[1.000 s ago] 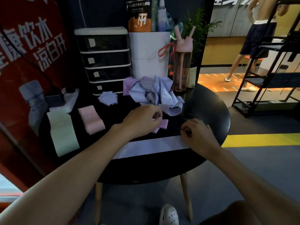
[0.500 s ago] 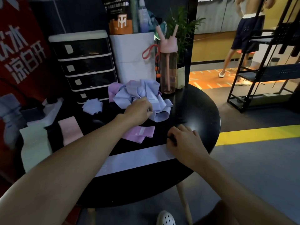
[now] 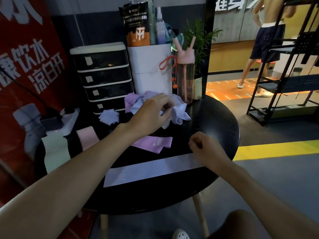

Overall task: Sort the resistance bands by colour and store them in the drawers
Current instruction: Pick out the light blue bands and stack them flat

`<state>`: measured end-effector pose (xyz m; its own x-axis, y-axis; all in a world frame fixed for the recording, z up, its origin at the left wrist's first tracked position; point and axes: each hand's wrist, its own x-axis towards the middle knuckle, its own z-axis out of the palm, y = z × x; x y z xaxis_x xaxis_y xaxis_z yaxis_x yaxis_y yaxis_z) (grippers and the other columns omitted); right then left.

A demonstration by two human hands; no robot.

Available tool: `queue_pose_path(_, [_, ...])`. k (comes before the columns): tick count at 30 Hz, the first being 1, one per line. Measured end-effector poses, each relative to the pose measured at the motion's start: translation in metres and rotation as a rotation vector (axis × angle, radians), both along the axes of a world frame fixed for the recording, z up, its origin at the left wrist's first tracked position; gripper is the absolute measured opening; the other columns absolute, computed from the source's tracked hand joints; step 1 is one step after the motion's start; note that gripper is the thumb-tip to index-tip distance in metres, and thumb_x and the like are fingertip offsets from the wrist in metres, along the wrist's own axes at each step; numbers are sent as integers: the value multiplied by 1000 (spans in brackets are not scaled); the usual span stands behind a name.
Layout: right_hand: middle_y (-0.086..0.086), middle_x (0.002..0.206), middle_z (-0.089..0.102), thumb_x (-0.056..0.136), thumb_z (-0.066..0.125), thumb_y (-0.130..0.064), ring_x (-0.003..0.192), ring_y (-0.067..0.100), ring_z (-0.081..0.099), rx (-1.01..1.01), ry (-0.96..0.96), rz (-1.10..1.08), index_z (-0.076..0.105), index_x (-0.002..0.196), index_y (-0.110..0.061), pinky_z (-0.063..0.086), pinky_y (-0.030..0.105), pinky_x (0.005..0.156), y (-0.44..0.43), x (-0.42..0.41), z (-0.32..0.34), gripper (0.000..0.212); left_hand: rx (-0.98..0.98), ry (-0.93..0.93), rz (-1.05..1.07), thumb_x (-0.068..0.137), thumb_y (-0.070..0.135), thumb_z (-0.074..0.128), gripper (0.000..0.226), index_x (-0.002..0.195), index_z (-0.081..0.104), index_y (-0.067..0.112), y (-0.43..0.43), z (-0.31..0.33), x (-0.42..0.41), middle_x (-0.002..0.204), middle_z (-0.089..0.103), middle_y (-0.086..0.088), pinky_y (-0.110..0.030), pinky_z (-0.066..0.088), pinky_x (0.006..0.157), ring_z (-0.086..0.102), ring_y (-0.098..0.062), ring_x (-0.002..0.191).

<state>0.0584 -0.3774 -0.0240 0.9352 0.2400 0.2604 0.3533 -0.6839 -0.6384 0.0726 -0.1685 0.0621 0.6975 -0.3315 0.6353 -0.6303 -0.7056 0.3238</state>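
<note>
A tangled pile of pale blue and lilac resistance bands [image 3: 179, 109] lies at the back of the round black table [image 3: 222, 121]. My left hand [image 3: 151, 111] reaches into it and grips a pale blue band. A long lavender band [image 3: 146, 169] lies flat along the front edge. My right hand [image 3: 205, 149] has its fingers curled, with its heel over that band's right end. A purple band [image 3: 153, 144] lies under my left forearm. Left of it lie a pink band [image 3: 87, 138], a pale green band [image 3: 55, 150] and a small folded blue band [image 3: 109, 116]. The black drawer unit [image 3: 103, 76] stands at the back left, drawers closed.
A white container [image 3: 150, 69] with bottles and a pink-lidded water bottle [image 3: 185, 78] stand behind the pile. A white power strip [image 3: 69, 121] lies at the left edge by the red wall. A black metal rack [image 3: 284, 75] and a person stand to the right.
My left hand left the purple band on the table and moved back into the pile, where it now grips a pale band. My right hand stays at the flat band's right end.
</note>
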Motion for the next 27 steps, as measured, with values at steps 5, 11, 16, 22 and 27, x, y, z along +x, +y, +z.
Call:
queue_pose_path(5, [4,82,64,97,51,-21,76,27,60,128,-23,-10,61,91,-14,50,42,69,2,5,25,14,-160,17,17,90,12,56,12,91,68,8,5,8,-20,91,63,0,-43,54,82,62,-16,86])
queue_pose_path(11, [2,115,57,97,57,-21,102,15,55,233,-28,134,54,121,-15,44,25,80,20,10,50,25,-296,-62,-32,87,-12,50,28,95,67,9,14,23,-41,95,62,-4,-36,51,79,62,-23,90])
queue_pose_path(16, [-7,125,54,92,65,-22,117,11,50,229,9,249,46,137,-19,40,20,89,37,12,63,49,-306,-172,-53,82,-22,46,34,93,68,2,25,38,-49,104,59,-5,-24,46,83,60,-14,101])
queue_pose_path(22, [-2,129,58,94,62,-23,121,14,53,248,92,341,50,135,-14,45,30,100,53,7,58,44,-408,-143,-37,85,-14,50,42,95,66,24,38,51,-58,117,54,-17,-30,49,88,59,-20,109])
queue_pose_path(27, [-8,137,52,95,60,-28,127,6,47,309,151,364,42,143,-25,44,27,103,67,5,58,51,-454,-11,-16,81,-8,51,42,102,64,25,46,49,-66,122,55,-19,-33,47,77,58,-36,92])
